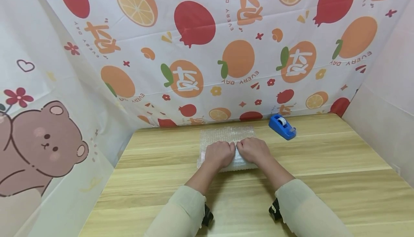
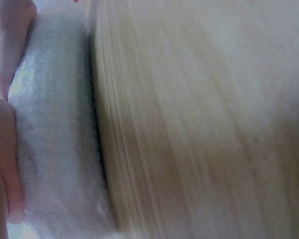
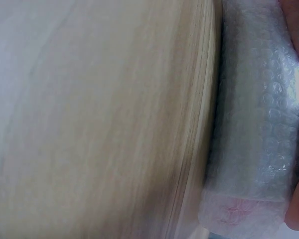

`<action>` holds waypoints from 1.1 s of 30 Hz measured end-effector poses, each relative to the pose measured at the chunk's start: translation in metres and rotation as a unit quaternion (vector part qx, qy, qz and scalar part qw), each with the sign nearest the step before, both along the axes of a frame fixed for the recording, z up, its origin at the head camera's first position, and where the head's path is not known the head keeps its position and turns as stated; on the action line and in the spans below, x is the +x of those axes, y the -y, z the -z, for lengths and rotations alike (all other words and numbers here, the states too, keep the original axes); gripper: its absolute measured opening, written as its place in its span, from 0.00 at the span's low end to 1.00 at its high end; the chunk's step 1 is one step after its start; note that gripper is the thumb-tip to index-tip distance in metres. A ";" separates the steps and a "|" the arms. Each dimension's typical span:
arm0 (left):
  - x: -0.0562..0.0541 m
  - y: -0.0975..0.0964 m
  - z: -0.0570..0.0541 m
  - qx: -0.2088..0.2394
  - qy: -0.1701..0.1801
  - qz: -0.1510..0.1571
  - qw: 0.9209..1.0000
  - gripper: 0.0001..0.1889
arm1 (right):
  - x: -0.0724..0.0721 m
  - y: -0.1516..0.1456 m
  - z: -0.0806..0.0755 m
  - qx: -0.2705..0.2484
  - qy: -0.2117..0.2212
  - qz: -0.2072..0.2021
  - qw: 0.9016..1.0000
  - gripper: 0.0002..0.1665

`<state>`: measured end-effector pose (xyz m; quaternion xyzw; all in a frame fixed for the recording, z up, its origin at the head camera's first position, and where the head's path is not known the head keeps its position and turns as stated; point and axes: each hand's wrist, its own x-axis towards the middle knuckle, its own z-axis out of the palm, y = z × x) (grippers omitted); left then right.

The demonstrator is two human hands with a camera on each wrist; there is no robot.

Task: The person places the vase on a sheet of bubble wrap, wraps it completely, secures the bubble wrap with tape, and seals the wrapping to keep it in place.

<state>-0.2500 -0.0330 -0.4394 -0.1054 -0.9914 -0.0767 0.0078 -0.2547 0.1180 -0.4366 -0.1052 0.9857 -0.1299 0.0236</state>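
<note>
Clear bubble wrap [image 1: 223, 133], folded into a thick pad along its near side, lies on the wooden table. My left hand [image 1: 221, 154] grips it from above with curled fingers. Right beside it, my right hand [image 1: 253, 149] holds the same pad, the thumbs nearly meeting at the middle. In the left wrist view the layered bubble wrap [image 2: 57, 124] rests on the tabletop with a thumb along its upper side. The right wrist view shows the bubble wrap [image 3: 254, 114] with a faint pink patch near its end. Whatever lies inside is hidden.
A blue tape dispenser [image 1: 282, 126] with a roll of tape stands at the back right of the table [image 1: 155, 179]. Behind the table hangs a fruit-print cloth [image 1: 207, 61]. A bear-print cloth [image 1: 97, 129] hangs at the left.
</note>
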 end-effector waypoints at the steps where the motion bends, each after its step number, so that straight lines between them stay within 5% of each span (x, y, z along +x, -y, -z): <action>1: 0.000 0.000 0.001 0.000 0.000 0.000 1.000 0.31 | 0.000 0.000 0.000 0.000 0.002 0.000 1.000 0.29; 33: -0.014 -0.002 -0.002 0.006 0.023 -0.005 1.000 0.31 | -0.016 -0.004 -0.002 -0.008 0.042 -0.001 0.999 0.29</action>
